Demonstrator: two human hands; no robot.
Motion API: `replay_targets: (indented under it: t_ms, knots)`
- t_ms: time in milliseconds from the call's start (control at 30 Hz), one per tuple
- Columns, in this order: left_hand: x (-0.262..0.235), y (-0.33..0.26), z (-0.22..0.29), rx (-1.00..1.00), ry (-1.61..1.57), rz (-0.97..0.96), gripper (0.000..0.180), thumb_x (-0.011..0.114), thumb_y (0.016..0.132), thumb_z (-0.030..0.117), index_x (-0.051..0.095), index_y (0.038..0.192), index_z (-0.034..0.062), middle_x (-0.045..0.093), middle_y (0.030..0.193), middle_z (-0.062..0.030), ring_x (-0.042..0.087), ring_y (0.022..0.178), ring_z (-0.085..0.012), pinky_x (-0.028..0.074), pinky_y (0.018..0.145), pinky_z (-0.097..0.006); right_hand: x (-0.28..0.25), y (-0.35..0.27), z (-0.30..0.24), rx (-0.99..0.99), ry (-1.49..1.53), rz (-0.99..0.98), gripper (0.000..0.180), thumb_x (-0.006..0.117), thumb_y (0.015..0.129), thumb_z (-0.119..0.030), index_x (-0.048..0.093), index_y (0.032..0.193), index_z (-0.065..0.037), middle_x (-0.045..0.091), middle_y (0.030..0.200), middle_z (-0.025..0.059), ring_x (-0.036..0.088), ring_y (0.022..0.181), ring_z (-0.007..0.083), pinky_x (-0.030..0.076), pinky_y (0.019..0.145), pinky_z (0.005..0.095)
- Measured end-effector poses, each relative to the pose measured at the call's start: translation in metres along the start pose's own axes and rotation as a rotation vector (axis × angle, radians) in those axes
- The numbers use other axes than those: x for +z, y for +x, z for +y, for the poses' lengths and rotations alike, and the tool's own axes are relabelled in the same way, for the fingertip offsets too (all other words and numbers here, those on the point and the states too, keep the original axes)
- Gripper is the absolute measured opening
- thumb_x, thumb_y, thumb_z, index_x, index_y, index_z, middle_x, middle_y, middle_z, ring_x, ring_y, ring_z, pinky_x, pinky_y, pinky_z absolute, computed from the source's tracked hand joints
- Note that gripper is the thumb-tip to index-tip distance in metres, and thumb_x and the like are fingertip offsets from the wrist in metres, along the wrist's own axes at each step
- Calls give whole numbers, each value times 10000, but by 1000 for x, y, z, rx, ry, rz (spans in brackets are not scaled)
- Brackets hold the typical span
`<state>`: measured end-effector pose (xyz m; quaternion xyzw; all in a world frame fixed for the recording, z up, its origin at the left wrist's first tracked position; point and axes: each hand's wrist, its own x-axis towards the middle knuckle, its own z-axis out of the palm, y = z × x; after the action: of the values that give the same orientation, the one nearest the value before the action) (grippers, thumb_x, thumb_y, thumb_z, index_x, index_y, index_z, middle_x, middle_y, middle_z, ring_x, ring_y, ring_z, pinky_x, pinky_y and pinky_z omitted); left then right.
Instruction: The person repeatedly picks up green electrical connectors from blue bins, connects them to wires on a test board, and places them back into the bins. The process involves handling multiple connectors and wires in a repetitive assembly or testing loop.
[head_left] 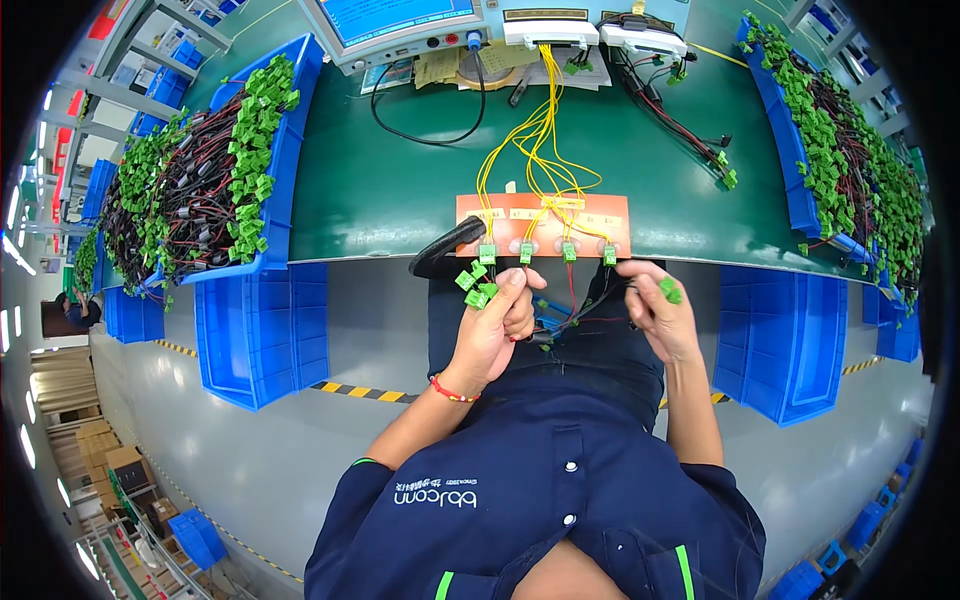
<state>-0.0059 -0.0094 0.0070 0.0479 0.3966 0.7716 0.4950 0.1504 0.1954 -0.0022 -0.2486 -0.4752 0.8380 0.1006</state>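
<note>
A peach-coloured board (pixel 470 207) lies at the table's front edge, with several green terminal connectors (pixel 568 252) in a row along its near side. Yellow wires (pixel 547 120) run from it to a white plug block on the machine. My left hand (pixel 500 325) is closed on a wire harness, its loose green plugs (pixel 480 290) sticking out on the left. Just below the row's right end, my right hand (pixel 662 318) is bent closed around harness wires, a green plug (pixel 670 290) showing at its fingers. Dark and red wires (pixel 580 318) hang between both hands, partly hidden.
Blue bins (pixel 282 190) heaped with green-plugged harnesses stand at left and right (pixel 790 165). A tester with a screen (pixel 400 22) sits at the back, beside a second white block (pixel 643 40) with dark cables. A black curved handle (pixel 445 245) juts over the board's left edge. Blue crates (pixel 265 335) hang below table level.
</note>
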Motion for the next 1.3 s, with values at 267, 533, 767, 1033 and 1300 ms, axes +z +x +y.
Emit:
replay_targets:
  t_ms: [267,533,767,1033,1300]
  knots:
    - [-9,-25,5,-186,43,-69,284,472,1073,264,562,968,16,255,564,87,204,459,-35,178,461,-238,42,14,14,102,-59,-211,215,623,995,-216,669,971,-7,496,653,-54,386,540,14,267,473,195]
    - [-10,-66,18,-395,247,-172,239,621,995,210,657,1008,-26,354,592,90,262,491,-24,191,483,-234,33,-9,14,201,-172,-410,212,660,971,-214,675,911,-12,522,652,-39,395,554,27,285,498,218]
    - [-18,-51,17,-52,297,236,230,612,987,163,659,1070,-45,383,597,93,271,470,-15,207,456,-240,31,-15,19,93,-240,-150,515,736,877,-50,509,1338,-32,451,761,-60,421,698,14,338,663,179]
    - [20,-28,-11,-37,395,21,133,679,967,157,645,969,27,531,791,60,405,659,-14,332,558,-212,76,-2,18,-72,-182,-295,824,618,826,70,264,1540,-141,461,1093,46,578,920,97,486,792,249]
    - [7,-27,-16,131,478,77,167,714,946,157,643,1012,22,531,797,61,452,715,-26,365,612,-207,79,9,30,-226,-531,-369,676,595,900,24,323,1505,-111,476,1145,106,589,1103,233,491,914,350]
